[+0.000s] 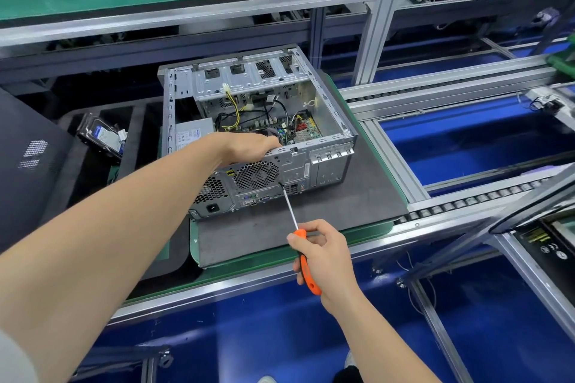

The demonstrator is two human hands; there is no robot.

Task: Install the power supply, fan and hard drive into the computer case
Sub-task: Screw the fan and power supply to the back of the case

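The open case [249,134] lies on a grey mat [342,211] mid-desk. The hard drive [101,137] sits at its 9 o'clock. The left hand [249,148] reaches inside (grip hidden). The right hand [323,255] clamps a screwdriver [300,246], tip at the fan grille [256,176].

A single wide-angle view from the person's head looks forward and steeply down, close over the open grey metal computer case [258,134] on its dark grey mat [357,205]. Both forearms enter from the bottom edge; straight aluminium rails [382,9] bow near the borders.
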